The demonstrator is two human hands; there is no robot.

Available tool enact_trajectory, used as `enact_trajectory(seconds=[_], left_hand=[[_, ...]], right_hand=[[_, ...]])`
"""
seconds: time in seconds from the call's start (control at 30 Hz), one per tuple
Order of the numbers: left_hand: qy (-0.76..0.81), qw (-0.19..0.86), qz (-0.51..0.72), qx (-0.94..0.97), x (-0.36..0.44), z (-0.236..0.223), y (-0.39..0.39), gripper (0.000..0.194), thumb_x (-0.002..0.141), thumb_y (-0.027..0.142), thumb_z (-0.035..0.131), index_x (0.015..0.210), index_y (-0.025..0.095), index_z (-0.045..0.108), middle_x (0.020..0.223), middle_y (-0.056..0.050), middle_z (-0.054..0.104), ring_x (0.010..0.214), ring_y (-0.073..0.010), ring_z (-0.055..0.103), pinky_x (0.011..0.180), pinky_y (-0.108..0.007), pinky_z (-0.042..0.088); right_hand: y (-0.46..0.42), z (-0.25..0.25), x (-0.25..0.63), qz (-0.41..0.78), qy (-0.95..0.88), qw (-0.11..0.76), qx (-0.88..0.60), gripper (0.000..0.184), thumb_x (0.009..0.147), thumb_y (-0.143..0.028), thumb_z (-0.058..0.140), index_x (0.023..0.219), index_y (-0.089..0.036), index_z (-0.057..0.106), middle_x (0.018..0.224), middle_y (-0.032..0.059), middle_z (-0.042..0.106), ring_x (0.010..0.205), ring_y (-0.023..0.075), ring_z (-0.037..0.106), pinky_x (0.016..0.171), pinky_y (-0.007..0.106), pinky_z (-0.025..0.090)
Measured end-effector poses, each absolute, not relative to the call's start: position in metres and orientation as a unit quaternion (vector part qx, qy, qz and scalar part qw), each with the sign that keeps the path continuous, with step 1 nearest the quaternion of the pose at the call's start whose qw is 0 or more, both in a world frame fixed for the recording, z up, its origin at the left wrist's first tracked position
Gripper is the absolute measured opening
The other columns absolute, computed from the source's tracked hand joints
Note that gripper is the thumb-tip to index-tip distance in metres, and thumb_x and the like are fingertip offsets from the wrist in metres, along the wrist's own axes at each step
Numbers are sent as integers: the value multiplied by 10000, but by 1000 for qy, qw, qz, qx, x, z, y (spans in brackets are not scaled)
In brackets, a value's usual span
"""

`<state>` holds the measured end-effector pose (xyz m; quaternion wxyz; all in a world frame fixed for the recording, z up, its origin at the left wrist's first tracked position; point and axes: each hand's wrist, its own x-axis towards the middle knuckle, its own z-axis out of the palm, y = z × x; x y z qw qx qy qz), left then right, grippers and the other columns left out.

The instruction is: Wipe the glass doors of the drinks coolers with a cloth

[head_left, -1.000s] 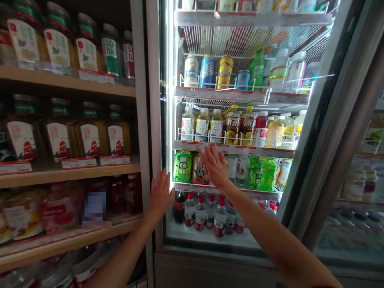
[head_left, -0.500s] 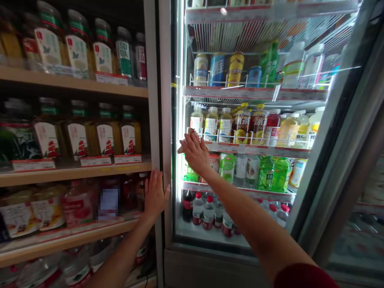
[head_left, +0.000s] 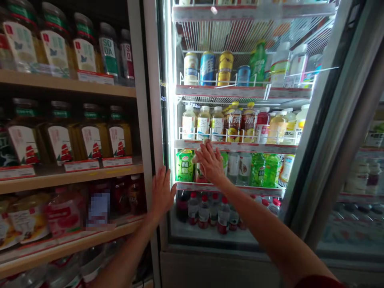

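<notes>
The right hand (head_left: 210, 163) has shifted rightward, pale cloth (head_left: 195, 158) beneath it.

Pale, crumpled cloth (head_left: 195, 159), mostly hidden, at mid-height against the left half of an upright glass refrigerator door (head_left: 195, 237), transparent, glossy, metal-framed

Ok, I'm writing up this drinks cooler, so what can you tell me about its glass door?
The glass door is clear, with thin streaks of reflected light, in a grey, metal-looking frame. It appears shut, standing before brightly lit shelves of bottles and cans. The person's right hand lies against the glass, over something whitish, perhaps a cloth. The left hand rests along the frame's left side.
</notes>
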<state>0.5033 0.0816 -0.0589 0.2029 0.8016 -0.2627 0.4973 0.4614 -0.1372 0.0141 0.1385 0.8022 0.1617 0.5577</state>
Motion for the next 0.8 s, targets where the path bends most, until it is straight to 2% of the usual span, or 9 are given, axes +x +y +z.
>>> enact_trajectory(seconds=[0.17,0.23,0.37,0.6,0.8], left_hand=[[-355,161,490,779,479,-58,40,563,865,260,408,1387,156,226,1452,-140,264,1369,-242,158,1084,-472,226],[-377,148,485,775,473,-59,26,550,859,255,413,1375,149,254,1449,-141,271,1370,-237,152,1089,-464,221],[-402,150,483,764,465,-57,-7,536,847,259,428,1349,117,303,1443,-153,277,1374,-235,134,1098,-460,201],[-423,160,490,745,446,-41,-62,528,848,268,432,1344,124,323,1439,-139,295,1371,-239,147,1098,-461,188],[-429,172,478,746,434,-33,-96,478,843,277,439,1304,155,401,1445,-124,285,1369,-248,160,1104,-485,148]], right_hand=[[-175,-54,426,460,309,207,806,450,837,-198,478,1283,-255,443,1381,39,431,1341,194,261,1070,439,242],[-197,-43,416,472,250,189,824,474,833,-186,470,1299,-263,425,1397,46,408,1350,201,240,1078,459,216],[-234,2,405,579,36,117,806,522,837,-221,453,1350,-241,359,1460,82,286,1375,252,141,1079,520,170],[-263,-40,376,524,81,182,828,486,840,-187,436,1322,-228,398,1402,84,390,1369,240,172,1067,476,233],[-312,16,372,637,-80,79,763,586,852,-209,398,1410,-223,218,1496,99,170,1383,261,86,1064,522,216]])
